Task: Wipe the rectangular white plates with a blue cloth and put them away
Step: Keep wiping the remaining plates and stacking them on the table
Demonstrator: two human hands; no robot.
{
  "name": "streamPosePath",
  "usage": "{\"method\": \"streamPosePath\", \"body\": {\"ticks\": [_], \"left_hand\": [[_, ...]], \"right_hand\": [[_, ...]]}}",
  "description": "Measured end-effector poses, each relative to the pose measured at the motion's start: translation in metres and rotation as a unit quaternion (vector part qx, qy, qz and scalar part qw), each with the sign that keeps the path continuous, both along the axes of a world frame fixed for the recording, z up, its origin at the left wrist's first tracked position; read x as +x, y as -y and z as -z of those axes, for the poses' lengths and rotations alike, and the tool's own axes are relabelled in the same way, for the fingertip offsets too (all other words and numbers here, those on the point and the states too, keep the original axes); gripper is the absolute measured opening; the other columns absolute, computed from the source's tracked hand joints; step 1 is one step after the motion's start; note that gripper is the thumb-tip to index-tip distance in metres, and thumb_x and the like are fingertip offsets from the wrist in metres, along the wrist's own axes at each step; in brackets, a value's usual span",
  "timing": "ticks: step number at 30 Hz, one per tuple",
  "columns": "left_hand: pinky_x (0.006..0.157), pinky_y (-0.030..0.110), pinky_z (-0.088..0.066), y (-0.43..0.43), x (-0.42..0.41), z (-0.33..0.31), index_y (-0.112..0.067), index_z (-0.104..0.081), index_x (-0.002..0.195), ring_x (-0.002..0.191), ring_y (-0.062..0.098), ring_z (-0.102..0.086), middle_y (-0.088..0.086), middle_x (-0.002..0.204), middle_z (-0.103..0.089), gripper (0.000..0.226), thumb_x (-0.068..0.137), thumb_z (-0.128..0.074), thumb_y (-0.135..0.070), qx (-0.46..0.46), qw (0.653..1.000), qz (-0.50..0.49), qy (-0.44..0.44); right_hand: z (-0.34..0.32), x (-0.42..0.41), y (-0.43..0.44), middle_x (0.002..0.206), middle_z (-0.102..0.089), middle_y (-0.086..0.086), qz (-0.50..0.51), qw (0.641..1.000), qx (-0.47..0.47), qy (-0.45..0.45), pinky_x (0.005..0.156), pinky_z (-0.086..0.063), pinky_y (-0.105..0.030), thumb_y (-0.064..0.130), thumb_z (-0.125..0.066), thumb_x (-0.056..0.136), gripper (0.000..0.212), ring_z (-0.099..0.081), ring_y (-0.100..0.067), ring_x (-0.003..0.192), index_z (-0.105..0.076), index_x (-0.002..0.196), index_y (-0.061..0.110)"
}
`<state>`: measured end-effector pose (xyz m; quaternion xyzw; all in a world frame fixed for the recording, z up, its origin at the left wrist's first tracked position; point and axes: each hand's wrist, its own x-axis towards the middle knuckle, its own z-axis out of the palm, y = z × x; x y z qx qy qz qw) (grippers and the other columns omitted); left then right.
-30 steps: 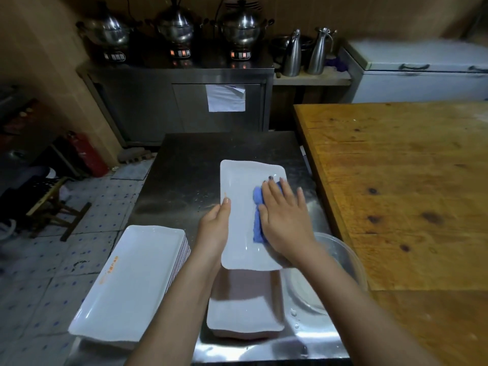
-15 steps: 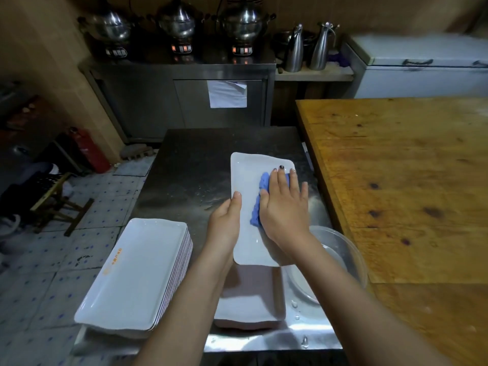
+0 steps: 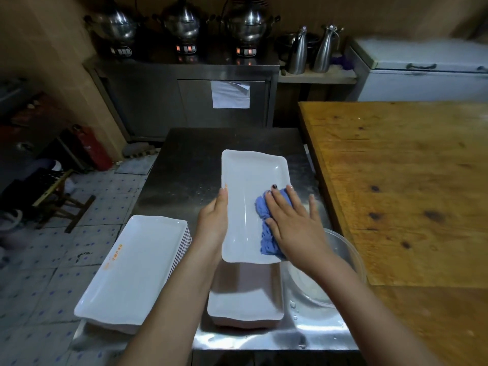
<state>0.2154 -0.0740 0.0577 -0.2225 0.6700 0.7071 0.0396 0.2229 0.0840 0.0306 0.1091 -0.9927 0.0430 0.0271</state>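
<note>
At the left edge of a steel counter (image 3: 184, 165), a stack of rectangular white plates (image 3: 137, 262) is seen, an orange mark printed on the top one; part of the stack overhangs the counter's edge. Beside it, one white plate (image 3: 248, 186) is held tilted above the counter by the left hand (image 3: 214, 220), whose fingers are closed along the plate's left rim, thumb on top. Below it, a second pile of plates (image 3: 245, 299) lies flat near the counter's front edge. A blue cloth (image 3: 266, 228) is pressed onto the right half of the held plate by the right hand (image 3: 293, 223), which is spread flat with fingers extended, not clasped round anything. A clear bowl (image 3: 346, 249) is seen just right of that hand, and a wooden table (image 3: 401, 180) abuts the counter.

A slip is judged the main risk: the plate is steadied from one rim only, water drops are visible on the steel, and hard pressure from the cloth could tip it onto the pile beneath. The overhanging left stack could also be knocked by an elbow.

The left fingers under the plate are hidden, as is much of the cloth beneath the palm. Whether the bowl holds water cannot be made out, nor can the count of plates in either pile. Both forearms are cut off at the bottom edge.
</note>
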Motion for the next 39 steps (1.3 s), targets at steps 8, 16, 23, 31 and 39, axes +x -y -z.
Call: {"method": "streamPosePath", "body": {"ticks": [8, 16, 23, 31, 39], "left_hand": [[0.074, 0.038, -0.058, -0.002, 0.009, -0.002, -0.025, -0.066, 0.088, 0.080, 0.024, -0.070, 0.003, 0.088, -0.072, 0.038, 0.090, -0.045, -0.056, -0.005, 1.000, -0.009, -0.003], [0.046, 0.014, -0.049, -0.012, 0.010, -0.001, -0.023, -0.065, 0.075, 0.053, 0.001, -0.065, -0.014, 0.064, -0.067, 0.038, 0.094, -0.043, -0.047, 0.007, 0.999, -0.002, -0.037], [0.041, 0.011, -0.045, -0.020, 0.021, 0.001, -0.020, -0.065, 0.073, 0.048, -0.001, -0.063, -0.015, 0.054, -0.067, 0.037, 0.095, -0.045, -0.043, 0.017, 0.999, 0.021, -0.036], [0.072, 0.030, -0.054, -0.006, 0.018, -0.003, -0.021, -0.065, 0.078, 0.078, 0.021, -0.068, 0.001, 0.086, -0.071, 0.037, 0.095, -0.043, -0.046, -0.006, 1.000, -0.002, -0.010], [0.055, 0.018, -0.050, -0.024, 0.030, 0.004, -0.023, -0.067, 0.082, 0.065, 0.007, -0.067, -0.010, 0.071, -0.069, 0.034, 0.095, -0.043, -0.043, 0.007, 0.999, 0.029, -0.029]], "right_hand": [[-0.009, 0.000, 0.008, 0.160, 0.002, -0.001, 0.077, 0.995, -0.035, -0.061, 0.112, 0.016, -0.039, 0.037, -0.017, 0.101, 0.057, 0.016, -0.020, 0.145, -0.001, 0.152, 0.016], [-0.011, 0.026, 0.033, 0.160, 0.006, 0.005, -0.088, 0.992, -0.076, -0.040, 0.104, 0.028, -0.030, 0.039, -0.010, 0.099, 0.057, 0.024, -0.011, 0.142, 0.002, 0.151, 0.021], [-0.023, -0.028, 0.013, 0.160, 0.001, 0.004, 0.031, 0.999, -0.001, -0.037, 0.110, 0.018, -0.047, 0.034, -0.013, 0.102, 0.053, 0.013, -0.018, 0.146, -0.002, 0.151, 0.020], [0.000, 0.035, 0.019, 0.160, 0.001, 0.004, -0.041, 0.998, -0.037, -0.025, 0.112, 0.015, -0.041, 0.040, 0.002, 0.092, 0.063, 0.012, -0.018, 0.145, -0.002, 0.152, 0.019], [-0.015, 0.001, 0.022, 0.160, 0.001, 0.007, -0.032, 0.998, -0.036, -0.034, 0.111, 0.019, -0.043, 0.033, -0.016, 0.102, 0.052, 0.013, -0.016, 0.145, -0.004, 0.151, 0.023]]}}
